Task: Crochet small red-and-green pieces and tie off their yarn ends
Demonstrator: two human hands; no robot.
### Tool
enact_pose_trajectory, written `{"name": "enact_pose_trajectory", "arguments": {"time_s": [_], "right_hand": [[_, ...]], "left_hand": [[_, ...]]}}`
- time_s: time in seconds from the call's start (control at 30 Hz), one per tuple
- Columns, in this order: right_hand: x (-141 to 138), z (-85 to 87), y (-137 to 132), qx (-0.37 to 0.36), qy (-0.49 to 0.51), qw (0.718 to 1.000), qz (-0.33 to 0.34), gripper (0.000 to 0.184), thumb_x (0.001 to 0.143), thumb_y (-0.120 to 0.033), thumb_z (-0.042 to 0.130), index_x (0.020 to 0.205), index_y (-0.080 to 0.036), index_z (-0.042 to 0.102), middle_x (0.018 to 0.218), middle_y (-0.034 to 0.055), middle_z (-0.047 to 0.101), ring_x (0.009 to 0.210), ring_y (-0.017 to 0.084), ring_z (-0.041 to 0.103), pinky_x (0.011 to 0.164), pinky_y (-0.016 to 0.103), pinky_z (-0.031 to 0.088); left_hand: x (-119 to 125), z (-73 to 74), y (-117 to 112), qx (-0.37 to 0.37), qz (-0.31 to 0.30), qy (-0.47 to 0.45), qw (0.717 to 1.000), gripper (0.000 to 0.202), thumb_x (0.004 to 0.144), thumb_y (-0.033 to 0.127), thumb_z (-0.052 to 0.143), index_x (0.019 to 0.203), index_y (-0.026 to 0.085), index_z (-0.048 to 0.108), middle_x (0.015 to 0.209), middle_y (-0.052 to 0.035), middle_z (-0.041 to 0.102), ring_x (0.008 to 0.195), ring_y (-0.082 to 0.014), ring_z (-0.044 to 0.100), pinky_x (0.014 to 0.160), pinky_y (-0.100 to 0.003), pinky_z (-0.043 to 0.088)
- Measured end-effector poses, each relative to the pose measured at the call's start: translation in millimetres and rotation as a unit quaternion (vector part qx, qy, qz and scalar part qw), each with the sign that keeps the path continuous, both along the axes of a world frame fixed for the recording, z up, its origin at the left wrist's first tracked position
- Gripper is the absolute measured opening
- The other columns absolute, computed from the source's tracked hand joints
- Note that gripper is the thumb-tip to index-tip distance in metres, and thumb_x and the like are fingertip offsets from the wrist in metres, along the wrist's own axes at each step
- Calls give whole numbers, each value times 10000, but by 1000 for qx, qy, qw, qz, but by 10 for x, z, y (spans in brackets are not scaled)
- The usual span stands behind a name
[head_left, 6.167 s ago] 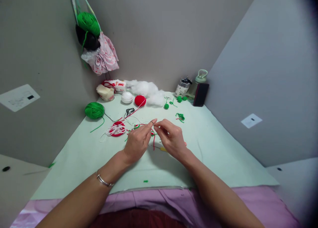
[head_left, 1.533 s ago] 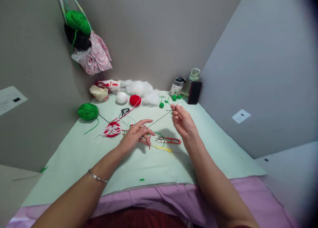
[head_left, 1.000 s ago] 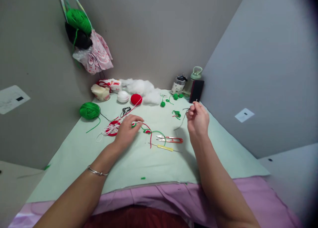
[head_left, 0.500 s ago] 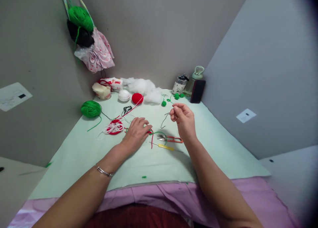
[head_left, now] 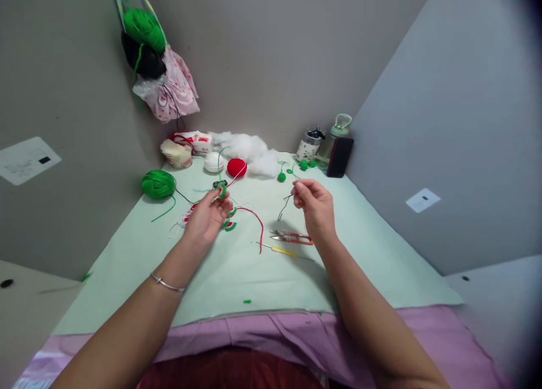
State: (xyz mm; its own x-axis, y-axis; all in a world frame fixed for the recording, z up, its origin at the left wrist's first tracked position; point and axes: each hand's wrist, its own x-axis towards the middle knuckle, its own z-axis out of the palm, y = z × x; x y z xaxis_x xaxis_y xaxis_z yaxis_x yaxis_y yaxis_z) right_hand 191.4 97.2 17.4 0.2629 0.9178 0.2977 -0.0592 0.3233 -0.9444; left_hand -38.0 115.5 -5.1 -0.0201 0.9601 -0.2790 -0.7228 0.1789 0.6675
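Observation:
My left hand (head_left: pixel 206 217) is raised above the pale green mat (head_left: pixel 237 265) and pinches a small green and red crocheted piece (head_left: pixel 222 191); red and green yarn tails (head_left: pixel 254 215) trail from it down to the mat. My right hand (head_left: pixel 312 204) is closed in a pinch on a thin dark thread (head_left: pixel 283 206) that dangles to the left of it, probably on a needle that I cannot make out. Red-handled thread snips (head_left: pixel 292 239) and a yellow-handled crochet hook (head_left: pixel 282 250) lie just below my right hand.
A green yarn ball (head_left: pixel 158 184), a red and white yarn coil (head_left: pixel 188 215), white and red balls (head_left: pixel 226 165), stuffing fluff (head_left: pixel 249 149), small green pieces (head_left: pixel 292 171), a jar, a bottle and a dark phone (head_left: pixel 341 157) line the back. A bag with yarn (head_left: pixel 157 67) hangs on the wall.
My left hand has lifted the crocheted piece off the mat and drawn it up and left, with the yarn tails following. My right hand has barely moved, still pinching the thread.

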Motion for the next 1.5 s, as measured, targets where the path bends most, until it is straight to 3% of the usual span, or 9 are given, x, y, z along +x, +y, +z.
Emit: {"name": "enact_pose_trajectory", "arguments": {"time_s": [0.17, 0.37, 0.57, 0.97, 1.17, 1.5], "right_hand": [[-148, -11, -130, 46, -144, 988, 37, 146, 815, -373, 744, 805, -228, 759, 792, 16, 636, 651, 130, 509, 585, 282, 402], [-266, -44, -262, 84, -268, 956, 85, 134, 897, -322, 679, 853, -223, 758, 770, 18, 658, 620, 126, 501, 586, 287, 384], [-267, -72, -277, 93, -337, 934, 79, 121, 924, -293, 645, 878, -232, 739, 757, 4, 652, 587, 115, 491, 597, 281, 379], [-252, -57, -287, 109, -377, 917, 66, 125, 924, -242, 632, 868, -191, 732, 727, 6, 649, 568, 100, 481, 573, 256, 359], [-198, -33, -272, 78, -401, 908, 95, 117, 913, -208, 631, 864, -187, 735, 734, 4, 662, 576, 99, 474, 590, 261, 355], [-90, 36, -182, -13, -243, 948, 202, 171, 847, -324, 701, 839, -164, 762, 743, 17, 656, 647, 121, 468, 605, 272, 368]], "left_hand": [[199, -4, -170, 54, -103, 34, 993, 64, 820, 153, 707, 861, 117, 675, 823, -24, 679, 644, -71, 623, 669, -195, 578], [207, -18, -230, 91, -147, 68, 983, 186, 757, 218, 802, 854, 130, 670, 801, 2, 638, 693, -90, 625, 720, -243, 602], [210, -23, -242, 118, -195, 105, 968, 235, 760, 301, 821, 866, 133, 697, 808, 0, 622, 706, -88, 595, 732, -240, 587], [173, -11, -219, 145, -185, 184, 954, 285, 708, 389, 849, 828, 154, 741, 811, -4, 623, 723, -107, 587, 757, -260, 549], [129, -34, -177, 165, -209, 303, 915, 279, 727, 424, 834, 861, 187, 771, 822, 0, 673, 742, -144, 670, 784, -279, 507], [133, -18, -220, 194, -259, 208, 923, 225, 797, 383, 787, 916, 193, 770, 931, -13, 657, 757, -126, 638, 851, -331, 571]]}}
